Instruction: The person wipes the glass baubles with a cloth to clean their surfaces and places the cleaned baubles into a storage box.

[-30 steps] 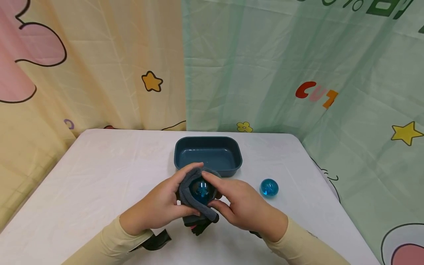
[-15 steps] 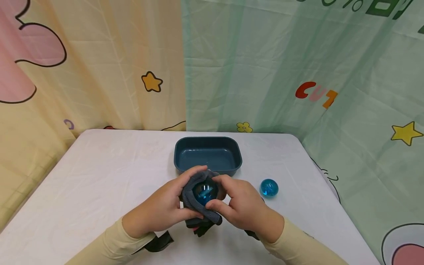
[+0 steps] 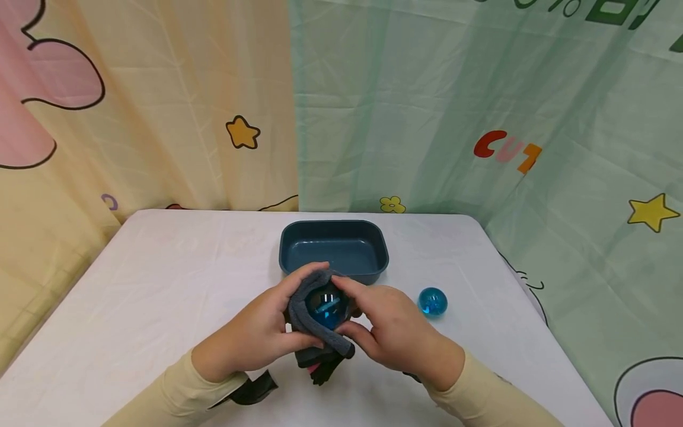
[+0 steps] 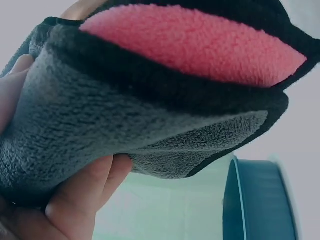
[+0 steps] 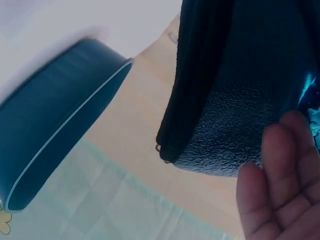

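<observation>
A clear blue ball (image 3: pixel 326 303) sits nested in a folded grey cloth (image 3: pixel 306 314) in front of me, above the table. Round the cloth's left side curls my left hand (image 3: pixel 261 326), thumb near and fingers far. My right hand (image 3: pixel 381 323) grips the ball from the right between thumb and fingers. In the left wrist view the cloth (image 4: pixel 90 115) shows black edging and a pink inner layer (image 4: pixel 200 45). Fingers of the right hand (image 5: pixel 285 185) lie by the cloth and the ball's blue glint (image 5: pixel 315 115) in the right wrist view.
Just beyond the hands stands a dark blue rectangular basin (image 3: pixel 334 252). A second clear blue ball (image 3: pixel 433 302) lies on the white-covered table (image 3: pixel 176 267) to the right. Patterned curtains (image 3: pixel 373 107) hang behind the table's far edge.
The ball turns within the cloth, its inner pattern and highlights shifting. Both hands dip slightly right and toward me, then come back; the right fingers shift over the ball. Basin and second ball stay put.
</observation>
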The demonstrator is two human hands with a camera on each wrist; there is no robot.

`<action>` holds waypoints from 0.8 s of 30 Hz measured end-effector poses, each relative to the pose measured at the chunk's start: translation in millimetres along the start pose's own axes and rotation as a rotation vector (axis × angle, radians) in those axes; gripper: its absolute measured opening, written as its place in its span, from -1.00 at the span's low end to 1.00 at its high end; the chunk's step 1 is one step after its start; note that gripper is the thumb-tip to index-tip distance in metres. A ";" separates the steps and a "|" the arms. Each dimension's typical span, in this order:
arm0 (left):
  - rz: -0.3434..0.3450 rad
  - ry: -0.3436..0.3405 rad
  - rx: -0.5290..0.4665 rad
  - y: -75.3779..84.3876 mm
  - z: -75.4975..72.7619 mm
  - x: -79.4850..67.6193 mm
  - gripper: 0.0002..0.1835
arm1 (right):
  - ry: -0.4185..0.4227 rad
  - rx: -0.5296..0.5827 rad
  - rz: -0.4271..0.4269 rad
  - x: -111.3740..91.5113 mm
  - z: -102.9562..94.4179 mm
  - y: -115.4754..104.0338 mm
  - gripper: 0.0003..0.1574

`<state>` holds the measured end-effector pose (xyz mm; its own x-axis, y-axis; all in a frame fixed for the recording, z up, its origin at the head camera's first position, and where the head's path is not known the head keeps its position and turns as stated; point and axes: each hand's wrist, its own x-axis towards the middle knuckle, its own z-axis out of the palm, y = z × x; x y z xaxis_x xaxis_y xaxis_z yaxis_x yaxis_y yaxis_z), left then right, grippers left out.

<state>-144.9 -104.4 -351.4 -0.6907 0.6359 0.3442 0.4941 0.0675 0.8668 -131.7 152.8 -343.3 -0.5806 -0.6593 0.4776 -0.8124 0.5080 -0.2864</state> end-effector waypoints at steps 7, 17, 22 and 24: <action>-0.024 0.004 0.121 1.2 4.6 -0.8 0.07 | -0.033 0.142 0.191 -0.1 4.4 -1.9 -0.49; -0.013 0.022 0.039 -4.0 -2.5 -4.5 0.08 | -0.114 0.151 0.057 1.8 3.6 -1.7 -0.06; -0.010 0.000 -0.007 -1.3 -3.2 -4.9 0.06 | -0.096 0.054 0.006 1.7 1.6 -3.2 -0.03; -0.010 -0.008 -0.010 0.1 -2.7 -4.7 0.05 | -0.090 0.031 0.012 1.5 0.9 -3.7 -0.05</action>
<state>-143.1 -109.5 -351.9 -0.6913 0.6413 0.3331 0.4822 0.0660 0.8736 -129.7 149.4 -342.3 -0.5913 -0.7016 0.3976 -0.8061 0.4991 -0.3181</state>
